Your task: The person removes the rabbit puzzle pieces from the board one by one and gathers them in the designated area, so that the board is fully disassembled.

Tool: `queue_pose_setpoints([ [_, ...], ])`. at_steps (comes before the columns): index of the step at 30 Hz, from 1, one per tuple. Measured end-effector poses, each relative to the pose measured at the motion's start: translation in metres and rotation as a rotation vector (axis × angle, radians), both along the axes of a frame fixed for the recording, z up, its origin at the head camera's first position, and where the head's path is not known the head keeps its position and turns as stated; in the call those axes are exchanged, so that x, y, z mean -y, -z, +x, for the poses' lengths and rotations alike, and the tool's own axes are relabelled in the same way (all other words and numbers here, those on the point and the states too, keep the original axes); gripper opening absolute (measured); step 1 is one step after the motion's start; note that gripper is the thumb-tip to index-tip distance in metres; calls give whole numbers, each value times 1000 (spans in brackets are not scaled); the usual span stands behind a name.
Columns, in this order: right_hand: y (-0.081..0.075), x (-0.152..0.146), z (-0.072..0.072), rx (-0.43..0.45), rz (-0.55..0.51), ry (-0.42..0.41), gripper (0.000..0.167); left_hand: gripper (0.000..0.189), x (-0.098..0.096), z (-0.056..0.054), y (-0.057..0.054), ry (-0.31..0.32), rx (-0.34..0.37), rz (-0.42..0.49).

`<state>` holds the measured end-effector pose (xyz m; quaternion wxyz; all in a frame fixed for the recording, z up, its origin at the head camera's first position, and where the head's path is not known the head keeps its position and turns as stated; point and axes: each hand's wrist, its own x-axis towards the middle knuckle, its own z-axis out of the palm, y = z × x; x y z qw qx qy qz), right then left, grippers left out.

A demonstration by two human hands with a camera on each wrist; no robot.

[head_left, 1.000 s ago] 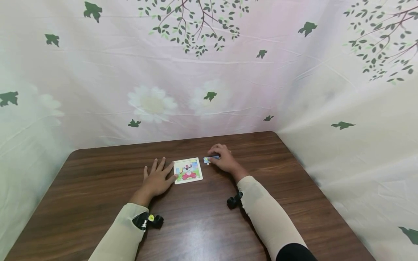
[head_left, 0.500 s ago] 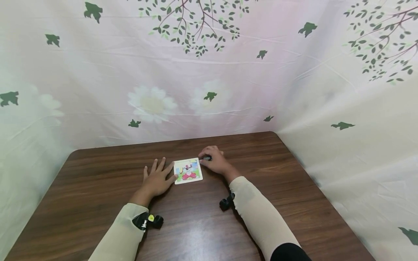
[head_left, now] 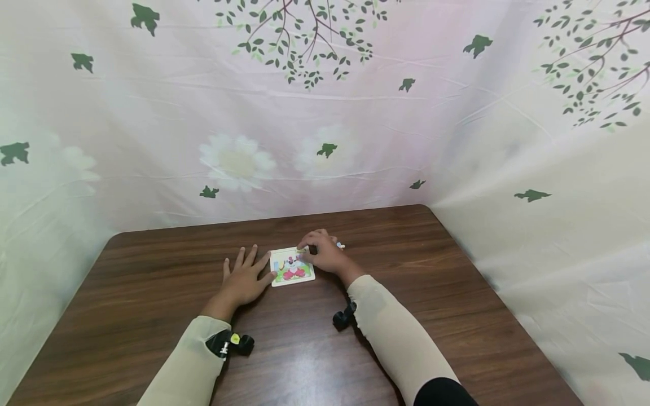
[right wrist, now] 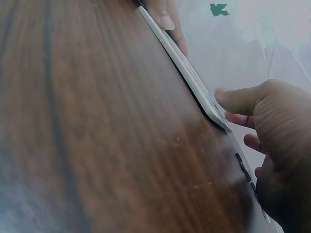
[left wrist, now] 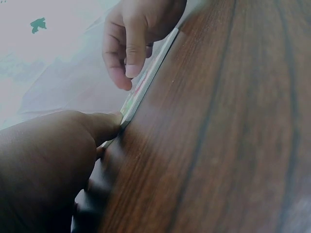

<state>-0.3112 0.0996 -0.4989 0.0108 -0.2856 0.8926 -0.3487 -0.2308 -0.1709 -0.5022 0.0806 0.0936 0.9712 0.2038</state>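
Observation:
A small picture puzzle (head_left: pixel 293 268) with a white frame and a cartoon animal in red lies flat on the table. My left hand (head_left: pixel 242 283) is spread beside it, the thumb resting on its lower left edge. My right hand (head_left: pixel 326 255) is over the upper right corner, fingers curled and thumb bent toward the forefinger, pinching a puzzle piece that the fingers mostly hide. In the right wrist view, the right thumb (right wrist: pixel 235 100) is right at the frame's corner. Loose puzzle pieces (right wrist: pixel 243 167) lie on the table beyond the frame, under the right hand.
The brown wooden table (head_left: pixel 167 293) has rounded far corners. Behind it and along both sides hangs pale cloth (head_left: pixel 365 129) printed with leaves and flowers. A black wrist camera (head_left: pixel 245 344) sits on the left sleeve, another camera (head_left: pixel 341 321) on the right.
My right hand has moved left from the loose pieces to the puzzle's upper right corner, uncovering a light blue piece behind it. My left hand and the puzzle have stayed put.

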Motion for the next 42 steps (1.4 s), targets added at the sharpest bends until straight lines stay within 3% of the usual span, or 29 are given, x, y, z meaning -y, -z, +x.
queue_pose_setpoints([
  [11,-2,2,4,18,75,-30,11,75,-1,1,-1,-2,-2,-2],
  [20,-3,4,5,34,140,-49,17,75,-1,2,-3,-4,1,0],
  [28,-6,6,9,65,153,-31,15,75,-1,3,-4,0,1,-4],
  [42,-6,7,9,6,139,-13,12,75,-3,4,-5,-2,3,-1],
])
